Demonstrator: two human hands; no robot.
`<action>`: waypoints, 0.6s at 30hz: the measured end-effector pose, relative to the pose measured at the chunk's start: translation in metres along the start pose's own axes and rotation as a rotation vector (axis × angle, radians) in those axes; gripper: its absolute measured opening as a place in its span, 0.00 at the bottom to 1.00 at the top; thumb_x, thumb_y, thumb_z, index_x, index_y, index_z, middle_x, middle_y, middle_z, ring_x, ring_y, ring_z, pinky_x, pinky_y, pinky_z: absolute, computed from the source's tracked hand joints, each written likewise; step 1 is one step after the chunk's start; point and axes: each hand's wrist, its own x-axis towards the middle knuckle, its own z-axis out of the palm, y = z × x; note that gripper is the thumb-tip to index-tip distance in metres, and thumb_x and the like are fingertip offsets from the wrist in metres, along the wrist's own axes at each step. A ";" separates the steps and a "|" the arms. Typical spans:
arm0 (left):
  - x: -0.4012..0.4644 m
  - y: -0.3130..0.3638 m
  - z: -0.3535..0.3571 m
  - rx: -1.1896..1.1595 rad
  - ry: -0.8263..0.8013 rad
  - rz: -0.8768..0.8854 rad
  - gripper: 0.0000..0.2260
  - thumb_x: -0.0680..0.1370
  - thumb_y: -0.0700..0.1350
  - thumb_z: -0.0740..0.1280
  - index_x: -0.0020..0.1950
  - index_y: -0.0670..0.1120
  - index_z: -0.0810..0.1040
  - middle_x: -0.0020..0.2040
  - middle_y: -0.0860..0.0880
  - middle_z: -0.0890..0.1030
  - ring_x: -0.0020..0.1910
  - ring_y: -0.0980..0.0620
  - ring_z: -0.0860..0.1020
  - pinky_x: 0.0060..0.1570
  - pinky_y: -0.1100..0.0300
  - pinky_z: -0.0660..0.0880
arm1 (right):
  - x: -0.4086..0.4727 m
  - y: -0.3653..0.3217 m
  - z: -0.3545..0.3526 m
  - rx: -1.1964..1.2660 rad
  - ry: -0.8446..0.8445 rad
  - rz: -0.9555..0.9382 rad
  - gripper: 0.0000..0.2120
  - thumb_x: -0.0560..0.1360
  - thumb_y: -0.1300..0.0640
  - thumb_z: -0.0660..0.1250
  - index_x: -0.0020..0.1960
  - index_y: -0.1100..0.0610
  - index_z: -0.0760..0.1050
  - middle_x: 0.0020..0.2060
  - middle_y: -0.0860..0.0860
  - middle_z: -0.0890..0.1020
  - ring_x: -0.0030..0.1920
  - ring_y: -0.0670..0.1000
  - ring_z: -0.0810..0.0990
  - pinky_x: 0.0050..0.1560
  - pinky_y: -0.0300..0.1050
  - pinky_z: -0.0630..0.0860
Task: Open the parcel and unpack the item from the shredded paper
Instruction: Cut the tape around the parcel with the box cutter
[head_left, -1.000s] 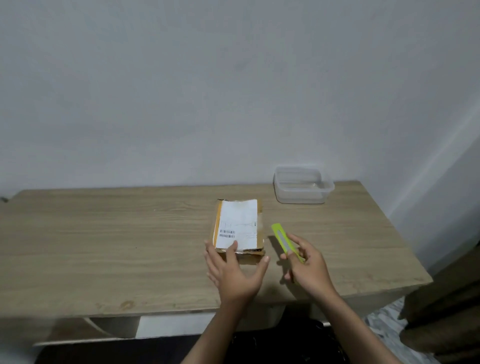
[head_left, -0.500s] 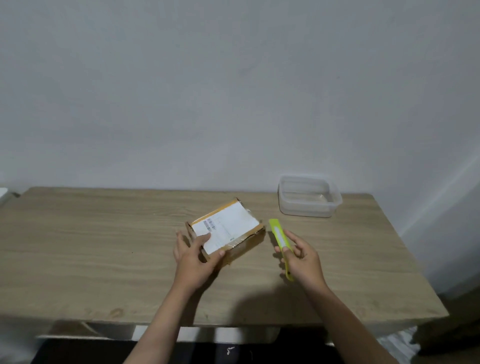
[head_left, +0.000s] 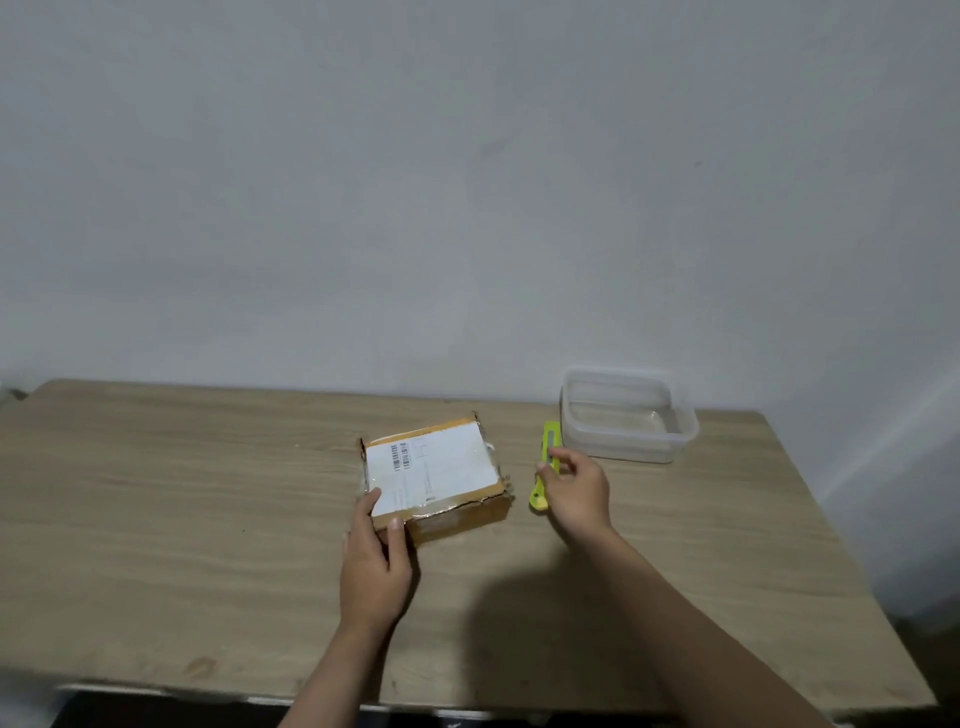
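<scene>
Wooden table (head_left: 156, 519): parcel (head_left: 434, 475), plastic container (head_left: 626, 415).

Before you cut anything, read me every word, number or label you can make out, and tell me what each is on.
White shipping label on top of the parcel: barcodes and lines of print, all too small and blurred to read.
Yellow-green utility knife in the right hand: no legible marking.
Clear plastic container: no text visible.
Nothing here can be quoted.

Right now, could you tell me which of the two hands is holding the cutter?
The right hand grips the yellow-green cutter; the left hand only steadies the parcel.
</scene>
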 end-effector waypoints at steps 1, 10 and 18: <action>0.001 -0.001 0.001 0.006 0.003 0.019 0.23 0.74 0.61 0.51 0.67 0.55 0.62 0.64 0.46 0.75 0.58 0.43 0.74 0.55 0.48 0.72 | 0.007 0.001 0.003 -0.041 -0.020 -0.001 0.13 0.72 0.58 0.71 0.56 0.57 0.78 0.52 0.56 0.82 0.50 0.54 0.80 0.56 0.50 0.77; 0.006 -0.005 0.000 0.007 0.017 0.046 0.24 0.74 0.61 0.52 0.68 0.54 0.63 0.62 0.45 0.76 0.57 0.43 0.76 0.53 0.50 0.74 | 0.028 0.014 0.018 -0.473 -0.154 -0.191 0.22 0.72 0.56 0.67 0.66 0.58 0.72 0.60 0.56 0.77 0.63 0.59 0.71 0.65 0.48 0.66; 0.009 -0.012 0.002 0.007 0.007 0.026 0.22 0.74 0.62 0.52 0.67 0.59 0.62 0.59 0.43 0.78 0.54 0.42 0.77 0.52 0.48 0.74 | 0.012 0.016 0.013 -0.433 -0.051 -0.256 0.18 0.70 0.62 0.68 0.60 0.60 0.76 0.56 0.56 0.78 0.58 0.55 0.74 0.61 0.43 0.68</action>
